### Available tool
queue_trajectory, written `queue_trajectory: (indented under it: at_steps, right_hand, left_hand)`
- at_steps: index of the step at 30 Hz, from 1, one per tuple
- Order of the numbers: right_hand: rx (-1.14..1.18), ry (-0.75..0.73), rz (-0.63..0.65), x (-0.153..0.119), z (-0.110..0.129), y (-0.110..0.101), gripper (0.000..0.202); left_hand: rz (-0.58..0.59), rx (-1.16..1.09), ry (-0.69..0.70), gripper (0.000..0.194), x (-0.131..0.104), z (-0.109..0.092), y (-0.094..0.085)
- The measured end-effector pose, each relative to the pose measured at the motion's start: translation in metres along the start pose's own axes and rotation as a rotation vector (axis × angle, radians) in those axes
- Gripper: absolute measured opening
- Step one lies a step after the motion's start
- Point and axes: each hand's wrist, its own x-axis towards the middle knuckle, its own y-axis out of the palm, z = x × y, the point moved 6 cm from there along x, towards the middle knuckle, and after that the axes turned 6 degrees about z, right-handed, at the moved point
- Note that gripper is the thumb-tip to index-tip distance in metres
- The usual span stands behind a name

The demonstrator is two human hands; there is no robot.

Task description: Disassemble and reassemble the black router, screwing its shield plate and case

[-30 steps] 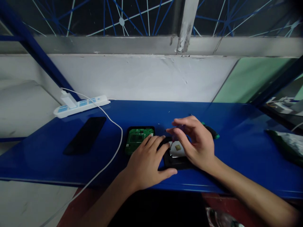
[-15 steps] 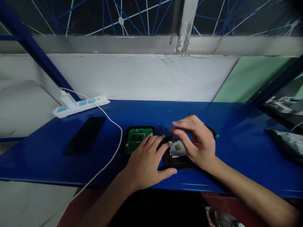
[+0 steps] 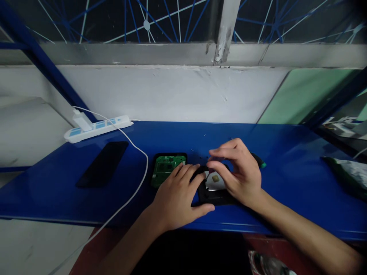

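Observation:
My left hand (image 3: pixel 176 196) lies with its fingers stretched over the left side of a black casing (image 3: pixel 216 197) and partly over a green circuit board (image 3: pixel 164 166) in a black shell. In the casing is a silvery metal plate (image 3: pixel 212 185) bearing a small tan square (image 3: pixel 215 178). Between thumb and fingers, my right hand (image 3: pixel 239 173) pinches a small screwdriver (image 3: pixel 210 172) with a reddish collar. Its shaft points down at the casing's left edge, beside my left fingertips. My right fingers hide most of its handle.
Behind my right hand lies a tool with a green-and-black handle (image 3: pixel 259 160). A dark flat slab (image 3: pixel 102 164), a white cable (image 3: pixel 145 168) and a power strip (image 3: pixel 99 129) are on the left. At right sits a plastic packet (image 3: pixel 348 173). Small bits lie behind the casing.
My right fingers have shifted slightly around the screwdriver, and less of its handle shows now. My left hand, the casing and the circuit board have stayed in place.

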Motion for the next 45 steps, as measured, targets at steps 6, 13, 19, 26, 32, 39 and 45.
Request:
queue_trajectory:
  at_steps: [6,13,19,26,32,39,45]
  right_hand:
    - [0.172,0.155,0.076,-0.0049,-0.0065,0.0046,0.039]
    - [0.023,0.04,0.034,-0.0011,-0.0053,0.0002,0.025]
    - [0.092,0.092,0.048,-0.0023,-0.0028,0.0019,0.037]
    - [0.108,0.091,0.056,-0.0041,-0.0084,0.0025,0.03]
    - [0.013,0.011,0.017,-0.0011,0.0004,-0.0012,0.038]
    - [0.18,0.105,0.077,-0.0047,-0.0072,0.0034,0.033]
    - [-0.021,-0.017,0.012,-0.0002,-0.0016,-0.0029,0.03]
  left_hand:
    - [-0.013,-0.011,0.005,0.063,0.0002,0.0007,-0.0003]
    - [-0.016,-0.024,0.005,0.061,-0.001,0.0002,-0.0008]
    - [-0.021,-0.011,0.007,0.061,-0.0003,-0.0009,-0.0016]
    - [-0.018,-0.02,0.002,0.061,-0.0003,0.0,-0.0011]
    - [-0.008,-0.005,0.003,0.063,0.0,-0.0001,-0.0004]
    - [-0.015,-0.006,0.008,0.06,-0.0015,-0.0009,-0.0012]
    - [-0.007,-0.008,0.004,0.062,-0.0004,-0.0002,-0.0013]
